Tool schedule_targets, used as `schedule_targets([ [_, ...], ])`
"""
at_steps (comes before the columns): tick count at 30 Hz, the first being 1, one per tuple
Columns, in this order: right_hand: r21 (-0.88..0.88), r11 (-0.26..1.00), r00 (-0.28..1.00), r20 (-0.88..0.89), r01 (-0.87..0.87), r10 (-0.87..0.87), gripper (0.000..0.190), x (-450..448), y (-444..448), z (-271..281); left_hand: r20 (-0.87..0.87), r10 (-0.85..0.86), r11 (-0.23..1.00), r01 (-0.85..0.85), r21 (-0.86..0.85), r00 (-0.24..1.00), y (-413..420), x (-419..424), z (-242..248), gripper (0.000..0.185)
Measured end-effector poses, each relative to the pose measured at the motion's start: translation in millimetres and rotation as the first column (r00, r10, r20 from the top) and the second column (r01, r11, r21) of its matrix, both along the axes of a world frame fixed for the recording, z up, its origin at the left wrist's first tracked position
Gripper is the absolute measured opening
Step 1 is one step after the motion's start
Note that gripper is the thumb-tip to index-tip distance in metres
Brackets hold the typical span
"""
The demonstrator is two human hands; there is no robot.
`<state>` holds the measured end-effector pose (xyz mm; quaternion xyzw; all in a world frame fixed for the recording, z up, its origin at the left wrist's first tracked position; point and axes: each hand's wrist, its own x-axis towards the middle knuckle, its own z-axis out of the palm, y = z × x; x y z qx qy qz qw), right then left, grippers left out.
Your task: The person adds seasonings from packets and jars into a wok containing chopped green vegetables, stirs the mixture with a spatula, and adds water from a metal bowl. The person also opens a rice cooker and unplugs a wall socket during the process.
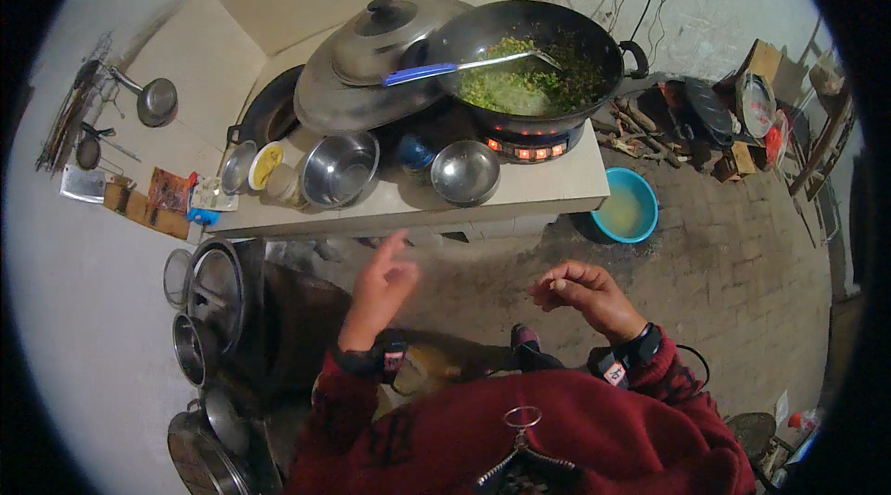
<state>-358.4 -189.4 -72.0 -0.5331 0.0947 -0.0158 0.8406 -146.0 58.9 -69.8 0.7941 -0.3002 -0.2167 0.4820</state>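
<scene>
My left hand [384, 286] is raised in front of the counter, fingers apart, blurred and holding nothing. To its right, my right hand [585, 297] has its fingers curled with the thumb near them; whether something small is between them is unclear. Beyond both hands, a black wok [452, 43] with chopped green food [522, 88] stands on an electric stove [536, 150] with lit red lights. A spatula with a blue handle [421, 74] rests across the wok's left rim. Steel bowls [465, 173] [341, 171] stand along the counter's front.
Large metal lids [376, 70] lean left of the wok on the tiled counter [411, 220]. A turquoise basin of cloudy liquid [630, 206] stands on the floor beside the counter's right end. Firewood [644, 130] lies behind it. A cleaver [83, 185] hangs on the left wall above stacked pots [216, 300].
</scene>
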Motion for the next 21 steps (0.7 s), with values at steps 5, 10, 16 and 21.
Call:
schedule_targets([
  [5, 0.010, 0.996, 0.996, -0.038, 0.084, -0.084, 0.019, 16.0, -11.4, 0.1, 0.172, 0.066, 0.997, -0.057, -0.054, 0.983, -38.2, 68.2, -7.6, 0.068],
  [10, -0.099, 0.958, 0.961, -0.038, 0.271, -0.276, 0.019, 21.4, -4.1, 25.5, 0.301, -0.018, 0.995, 0.048, -0.091, 0.953, -80.6, 147.0, -15.0, 0.069],
  [16, -0.095, 0.929, 0.926, -0.094, 0.357, -0.366, 0.019, 32.4, 5.1, 37.0, 0.452, -0.184, 0.983, 0.176, 0.061, 0.873, -123.6, 205.9, -39.3, 0.076],
  [21, -0.003, 0.912, 0.909, -0.081, 0.410, -0.408, 0.019, 31.8, -6.7, 19.3, 0.442, -0.302, 0.938, 0.181, 0.295, 0.844, -142.5, 219.2, -59.8, 0.077],
])
